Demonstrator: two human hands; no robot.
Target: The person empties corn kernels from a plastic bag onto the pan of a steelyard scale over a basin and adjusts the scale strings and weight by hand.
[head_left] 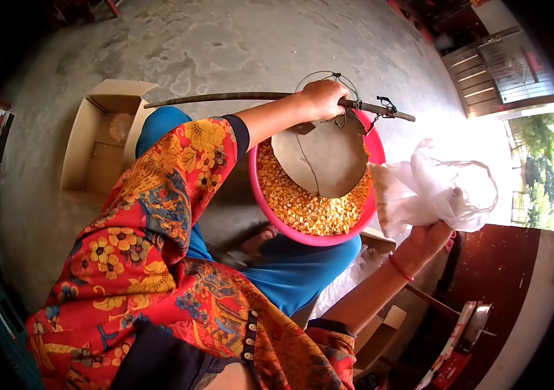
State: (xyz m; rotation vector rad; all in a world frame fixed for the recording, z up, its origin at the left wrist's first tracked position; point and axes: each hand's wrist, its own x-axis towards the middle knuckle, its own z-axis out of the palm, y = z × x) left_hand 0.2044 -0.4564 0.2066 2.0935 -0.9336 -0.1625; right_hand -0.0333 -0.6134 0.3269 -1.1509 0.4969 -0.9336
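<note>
My left hand (324,100) is closed round the thick part of a long wooden beam (225,97) with cords and wire on it. Below that hand a round, shallow metal pan (329,156) hangs by thin strings over a pink basin (264,207). Yellow corn kernels (316,214) lie in the basin around and under the pan, which looks bare. Right of the basin, my right hand (431,239) grips a thin white plastic bag (436,188) from below. Something yellowish shows at the bag's left end, beside the basin's rim.
An open cardboard box (98,143) stands on the concrete floor at the left. Another box (381,335) and a clear plastic bag (348,279) are near my right forearm. My blue-trousered legs (290,273) flank the basin. A doorway (537,169) is at the far right.
</note>
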